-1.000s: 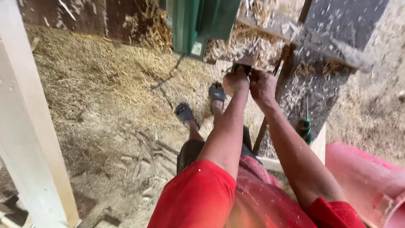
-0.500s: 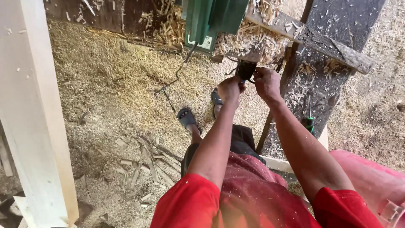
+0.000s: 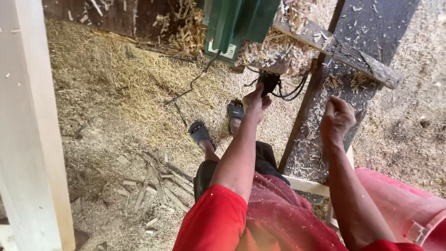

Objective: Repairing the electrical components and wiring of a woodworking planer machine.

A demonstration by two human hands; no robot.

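Hands have been split up since half a second ago, when both were bunched together on the small black plug block (image 3: pixel 268 83) under the green machine (image 3: pixel 237 23). Now only the left hand (image 3: pixel 254 103) is kept up there, fingers touching the block's lower edge, though a real clamp can't be told. Right hand (image 3: pixel 337 120) has been pulled back to the right, loosely curled and holding nothing, in front of the dark plank (image 3: pixel 344 93). Black cables (image 3: pixel 292 90) are looped beside the block, over sawdust-covered floor (image 3: pixel 116 102)
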